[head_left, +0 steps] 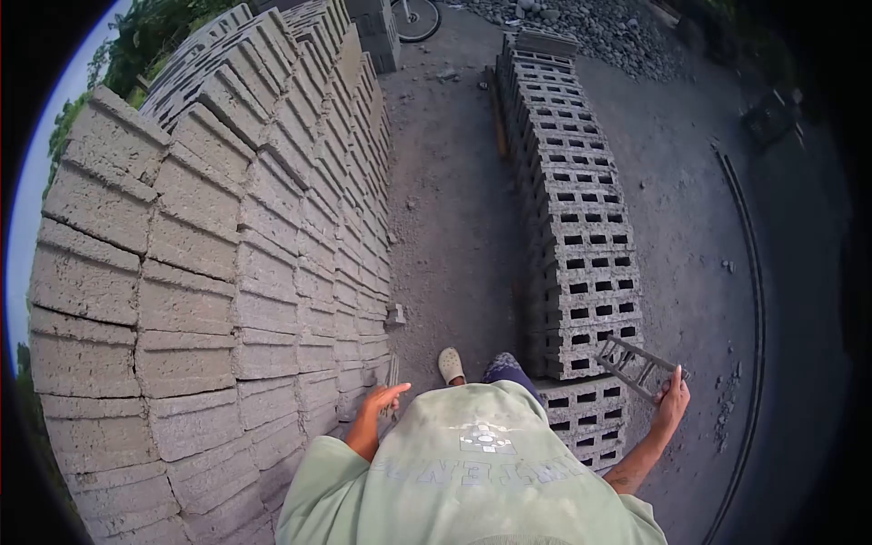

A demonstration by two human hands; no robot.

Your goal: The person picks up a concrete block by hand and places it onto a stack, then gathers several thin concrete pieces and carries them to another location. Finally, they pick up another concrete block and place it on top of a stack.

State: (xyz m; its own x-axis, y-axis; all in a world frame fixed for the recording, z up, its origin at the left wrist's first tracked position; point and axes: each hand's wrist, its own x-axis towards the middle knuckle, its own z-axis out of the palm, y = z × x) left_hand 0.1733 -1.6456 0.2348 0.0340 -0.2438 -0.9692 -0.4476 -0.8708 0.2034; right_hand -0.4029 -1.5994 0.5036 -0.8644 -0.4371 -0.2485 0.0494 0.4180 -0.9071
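Observation:
My right hand [672, 396] is closed round one end of a grey, ladder-like frame [629, 371] with crossbars between two long sides. Its far end overlaps the near part of a long row of hollow concrete blocks [589, 240], whose rectangular holes face up. On the other side, my left hand [386, 398] hangs beside the tall stack of concrete blocks [191, 316], fingers loosely extended and nothing visible in them. Thin grey pieces [393, 371] show just beyond that hand, low against the stack.
A dirt aisle [454, 209] runs between stack and row, with a small block piece [395, 314] lying in it. Gravel [599, 32] is heaped at the far end, near a bicycle wheel [416, 18]. Long dark rails [754, 272] lie on the ground to the right.

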